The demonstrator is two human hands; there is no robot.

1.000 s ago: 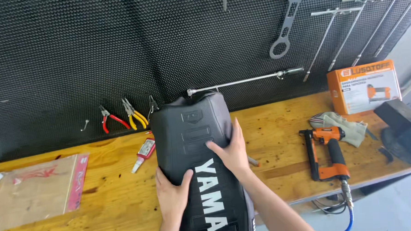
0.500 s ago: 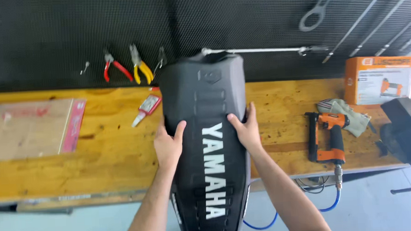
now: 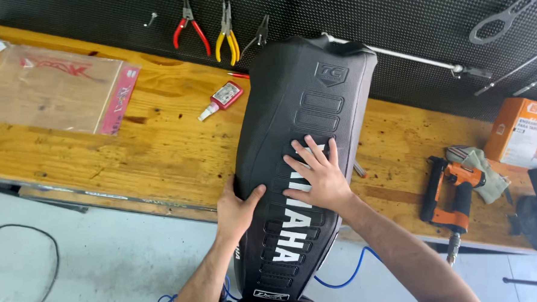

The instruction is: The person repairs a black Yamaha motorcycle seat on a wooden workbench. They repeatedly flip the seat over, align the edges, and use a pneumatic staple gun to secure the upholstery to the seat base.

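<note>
1. The wooden tabletop (image 3: 129, 145) spans the view, a pegboard wall (image 3: 93, 13) at its 12 o'clock edge.
2. The black motorcycle seat (image 3: 309, 107) lies across the tabletop, its near end overhanging toward 6 o'clock.
3. My right hand (image 3: 318, 173) presses flat and open on the seat's top.
4. My left hand (image 3: 238, 210) grips the seat's 9 o'clock edge.
5. An orange nail gun (image 3: 448, 194) lies at 3 o'clock.
6. A small glue bottle (image 3: 221, 100) lies at 10 o'clock.

Long black textured vinyl motorcycle seat (image 3: 307, 137) on worn wooden workbench (image 3: 129, 151); right hand (image 3: 318, 174) flat on top, left hand (image 3: 238, 208) apparently gripping its edge.
</note>
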